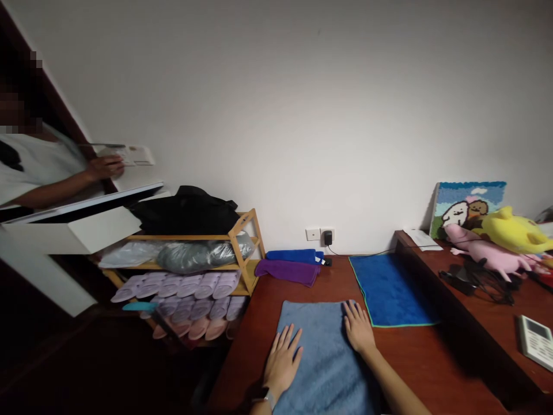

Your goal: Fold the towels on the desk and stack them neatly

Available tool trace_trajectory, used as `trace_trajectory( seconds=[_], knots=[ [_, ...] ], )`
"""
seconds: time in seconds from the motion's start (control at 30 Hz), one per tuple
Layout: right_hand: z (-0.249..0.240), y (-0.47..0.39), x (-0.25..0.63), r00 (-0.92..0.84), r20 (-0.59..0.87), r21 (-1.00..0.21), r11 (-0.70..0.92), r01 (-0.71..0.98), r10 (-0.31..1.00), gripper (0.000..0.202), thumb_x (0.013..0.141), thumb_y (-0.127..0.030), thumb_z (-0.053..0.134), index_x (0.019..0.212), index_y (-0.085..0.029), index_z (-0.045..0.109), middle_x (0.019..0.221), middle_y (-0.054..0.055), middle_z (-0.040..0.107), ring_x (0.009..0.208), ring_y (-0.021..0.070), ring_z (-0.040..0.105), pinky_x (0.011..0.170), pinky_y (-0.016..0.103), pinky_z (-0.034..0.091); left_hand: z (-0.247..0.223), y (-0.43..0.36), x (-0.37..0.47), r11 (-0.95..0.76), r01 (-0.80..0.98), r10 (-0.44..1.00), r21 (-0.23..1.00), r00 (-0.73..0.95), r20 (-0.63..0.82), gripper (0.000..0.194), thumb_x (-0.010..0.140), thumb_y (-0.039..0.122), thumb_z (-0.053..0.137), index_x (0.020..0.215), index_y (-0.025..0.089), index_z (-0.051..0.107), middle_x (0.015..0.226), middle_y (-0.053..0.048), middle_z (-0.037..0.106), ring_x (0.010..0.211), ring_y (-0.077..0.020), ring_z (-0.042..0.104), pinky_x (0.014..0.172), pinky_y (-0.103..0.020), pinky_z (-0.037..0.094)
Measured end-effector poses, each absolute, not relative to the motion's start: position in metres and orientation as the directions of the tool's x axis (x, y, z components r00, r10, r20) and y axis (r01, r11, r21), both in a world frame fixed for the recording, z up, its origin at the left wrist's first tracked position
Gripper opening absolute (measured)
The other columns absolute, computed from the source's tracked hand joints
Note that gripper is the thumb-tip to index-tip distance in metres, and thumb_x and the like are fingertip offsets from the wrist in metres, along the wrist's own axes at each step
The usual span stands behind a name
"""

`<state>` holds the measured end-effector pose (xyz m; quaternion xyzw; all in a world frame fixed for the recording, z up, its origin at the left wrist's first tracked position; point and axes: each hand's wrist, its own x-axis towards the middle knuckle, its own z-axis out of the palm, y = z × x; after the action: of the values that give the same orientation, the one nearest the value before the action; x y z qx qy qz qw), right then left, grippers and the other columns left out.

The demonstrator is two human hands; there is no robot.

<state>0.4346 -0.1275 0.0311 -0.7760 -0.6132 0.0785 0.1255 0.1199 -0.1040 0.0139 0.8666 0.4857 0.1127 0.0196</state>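
A grey-blue cloth towel [322,340] lies spread on the reddish-brown wooden table [410,357] in front of me, its near end running out of the picture. On its left edge rests my left hand [283,357], flat with the fingers spread, a watch at the wrist. My right hand [358,327] lies open on the towel's far right corner, fingers stretched out. To the right is a bright blue towel [395,291] with a green border, laid flat. Beyond the grey-blue towel sit a folded purple towel [288,271] and a folded blue towel [291,256].
Left of the table stands a wooden rack [248,253] with several slippers [190,285] and a black bag [190,213]. A person [47,167] stands at far left by a white box [103,227]. A raised ledge at right carries plush toys [488,253] and a calculator-like device [536,343].
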Motion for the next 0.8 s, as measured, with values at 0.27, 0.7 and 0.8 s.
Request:
trace_trajectory(
  seconds=[0.27, 0.7, 0.8],
  knots=[
    [0.013, -0.105, 0.428, 0.360, -0.030, -0.255, -0.355, 0.899, 0.933, 0.069, 0.101, -0.040, 0.019, 0.161, -0.005, 0.019, 0.170, 0.011, 0.020, 0.157, 0.0270, 0.016, 0.127, 0.040, 0.013, 0.009, -0.104, 0.108, -0.417, 0.900, 0.906, 0.130, 0.400, 0.137, 0.053, 0.103, 0.046, 0.039, 0.156, 0.037, 0.039, 0.166, -0.004, 0.037, 0.152, -0.0278, 0.035, 0.124, -0.056, 0.027],
    [0.005, -0.105, 0.433, 0.334, -0.004, -0.250, -0.325, 0.912, 0.943, 0.068, 0.101, -0.039, 0.020, 0.161, -0.006, 0.021, 0.170, 0.009, 0.020, 0.158, 0.0251, 0.015, 0.127, 0.038, 0.012, 0.019, -0.057, 0.274, -0.706, 0.681, 0.709, 0.195, 0.679, 0.193, 0.052, 0.105, 0.049, 0.035, 0.155, 0.036, 0.041, 0.166, -0.002, 0.039, 0.152, -0.0245, 0.034, 0.125, -0.051, 0.028],
    [0.002, -0.105, 0.434, 0.328, 0.007, -0.251, -0.316, 0.915, 0.945, 0.069, 0.101, -0.041, 0.020, 0.161, -0.006, 0.021, 0.170, 0.009, 0.021, 0.157, 0.0255, 0.016, 0.127, 0.039, 0.013, 0.008, -0.038, 0.256, -0.646, 0.736, 0.763, 0.202, 0.624, 0.168, 0.054, 0.105, 0.053, 0.033, 0.157, 0.037, 0.038, 0.167, -0.002, 0.036, 0.154, -0.0248, 0.031, 0.125, -0.051, 0.026]
  ],
)
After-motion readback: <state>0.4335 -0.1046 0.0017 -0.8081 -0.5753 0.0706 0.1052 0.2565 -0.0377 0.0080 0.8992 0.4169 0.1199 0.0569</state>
